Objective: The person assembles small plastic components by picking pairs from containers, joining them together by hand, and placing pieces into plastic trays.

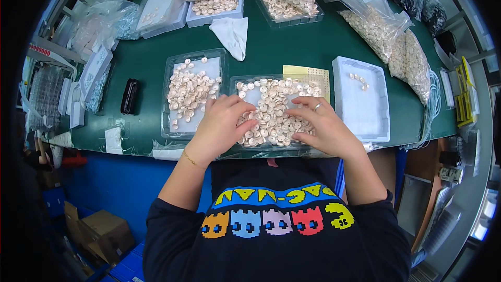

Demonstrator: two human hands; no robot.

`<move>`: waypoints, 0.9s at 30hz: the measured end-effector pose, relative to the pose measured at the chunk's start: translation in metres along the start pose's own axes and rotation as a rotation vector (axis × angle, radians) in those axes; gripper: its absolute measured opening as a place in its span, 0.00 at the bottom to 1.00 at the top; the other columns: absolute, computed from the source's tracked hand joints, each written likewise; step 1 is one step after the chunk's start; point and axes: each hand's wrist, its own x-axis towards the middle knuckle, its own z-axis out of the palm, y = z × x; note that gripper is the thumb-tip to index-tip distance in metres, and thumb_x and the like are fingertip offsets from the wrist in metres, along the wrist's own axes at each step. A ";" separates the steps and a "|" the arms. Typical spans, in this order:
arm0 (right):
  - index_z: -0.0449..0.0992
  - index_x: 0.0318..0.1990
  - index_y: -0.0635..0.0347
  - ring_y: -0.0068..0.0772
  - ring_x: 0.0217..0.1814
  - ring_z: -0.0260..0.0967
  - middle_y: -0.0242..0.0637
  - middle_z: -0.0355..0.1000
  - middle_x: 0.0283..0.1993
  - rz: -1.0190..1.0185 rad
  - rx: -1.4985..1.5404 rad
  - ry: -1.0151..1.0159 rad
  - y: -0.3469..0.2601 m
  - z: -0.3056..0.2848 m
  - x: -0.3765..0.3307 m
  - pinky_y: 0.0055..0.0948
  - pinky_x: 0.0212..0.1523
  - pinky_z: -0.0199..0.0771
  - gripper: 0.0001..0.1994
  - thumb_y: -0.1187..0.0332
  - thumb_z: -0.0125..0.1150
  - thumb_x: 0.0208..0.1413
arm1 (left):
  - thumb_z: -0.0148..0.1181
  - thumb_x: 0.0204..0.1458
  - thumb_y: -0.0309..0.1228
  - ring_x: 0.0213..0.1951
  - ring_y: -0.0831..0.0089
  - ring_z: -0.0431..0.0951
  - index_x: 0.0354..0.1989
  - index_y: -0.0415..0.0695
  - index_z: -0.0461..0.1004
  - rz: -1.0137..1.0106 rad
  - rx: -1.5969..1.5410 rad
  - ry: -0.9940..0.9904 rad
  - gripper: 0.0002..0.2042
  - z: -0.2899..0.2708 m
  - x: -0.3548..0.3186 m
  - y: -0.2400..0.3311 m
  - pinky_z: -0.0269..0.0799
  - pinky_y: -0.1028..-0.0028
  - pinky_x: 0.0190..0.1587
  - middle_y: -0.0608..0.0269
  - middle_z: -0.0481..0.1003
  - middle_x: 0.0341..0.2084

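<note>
A see-through plastic tray [239, 79] in front of me holds a heap of small round cream discs [274, 107] that look like buttons. My left hand [222, 120] rests at the heap's left side, fingers curved and apart, its thumb and fingertips touching the discs. From the right, my right hand [324, 125] reaches over the same heap with spread fingers and a ring on one of them. Neither hand visibly grips a disc, though some fingertips are partly hidden among them. Left of this tray stands a second see-through tray [165, 99] with another pile of discs [190, 91].
At right, a white tray [362, 117] holds several discs. A yellow perforated sheet [324, 77] lies behind the middle tray. Bags of discs [370, 31] line the table's back. A white cloth [232, 34] and a black case [130, 96] lie on the green table [292, 42].
</note>
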 end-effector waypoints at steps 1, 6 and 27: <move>0.71 0.48 0.53 0.45 0.57 0.56 0.41 0.61 0.55 -0.032 -0.009 -0.003 -0.001 0.001 0.000 0.40 0.57 0.56 0.22 0.65 0.65 0.41 | 0.63 0.41 0.31 0.37 0.64 0.71 0.37 0.44 0.74 0.033 0.015 -0.008 0.13 0.001 -0.002 0.006 0.58 0.68 0.43 0.61 0.71 0.30; 0.68 0.52 0.51 0.49 0.62 0.49 0.42 0.55 0.61 -0.034 -0.111 0.017 0.000 -0.006 -0.001 0.42 0.60 0.52 0.27 0.63 0.66 0.41 | 0.66 0.38 0.34 0.36 0.63 0.70 0.41 0.46 0.72 0.067 0.100 -0.007 0.19 -0.013 -0.010 0.017 0.59 0.66 0.42 0.62 0.69 0.32; 0.66 0.53 0.54 0.48 0.62 0.53 0.44 0.57 0.59 0.039 -0.097 0.153 0.005 0.022 0.013 0.40 0.60 0.55 0.24 0.61 0.60 0.48 | 0.66 0.38 0.30 0.30 0.65 0.73 0.37 0.48 0.69 0.050 0.375 -0.253 0.16 -0.009 -0.041 0.015 0.68 0.67 0.32 0.61 0.67 0.28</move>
